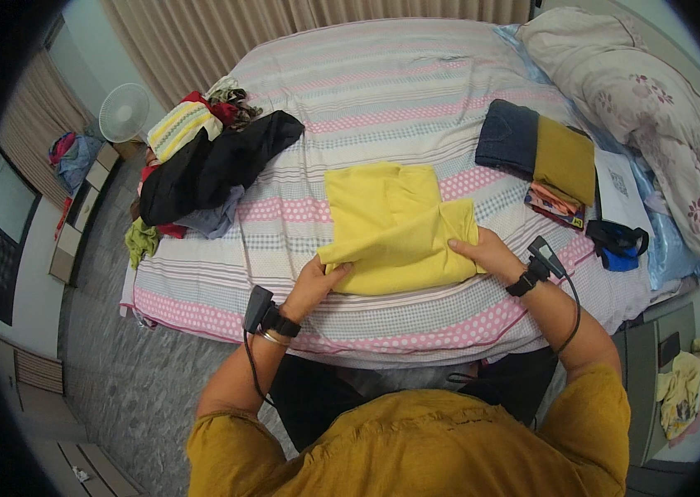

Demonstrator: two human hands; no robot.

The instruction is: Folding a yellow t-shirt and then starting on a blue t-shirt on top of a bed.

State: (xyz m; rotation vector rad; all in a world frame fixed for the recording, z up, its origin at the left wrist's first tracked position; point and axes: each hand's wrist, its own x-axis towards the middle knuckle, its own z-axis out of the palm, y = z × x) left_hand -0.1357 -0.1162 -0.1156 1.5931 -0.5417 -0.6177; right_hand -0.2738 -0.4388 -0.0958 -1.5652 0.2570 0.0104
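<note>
A yellow cloth garment [395,240], partly folded, lies on the bed near its front edge. My left hand [317,282] grips its near left corner, thumb on top and fingers hidden under the cloth. At the right side of the garment, my right hand [480,254] pinches the edge, the thumb resting over a raised fold. The near part of the garment is doubled over, and its far part lies flat on the sheet. What kind of garment it is cannot be made out.
On the left of the bed rises a loose heap of clothes with a black garment [217,166]. Folded dark blue [507,137] and mustard [564,161] garments are stacked on the right, beside a black-and-blue strapped item [617,244]. A floral quilt [636,99] lies far right; a white fan [124,112] stands left.
</note>
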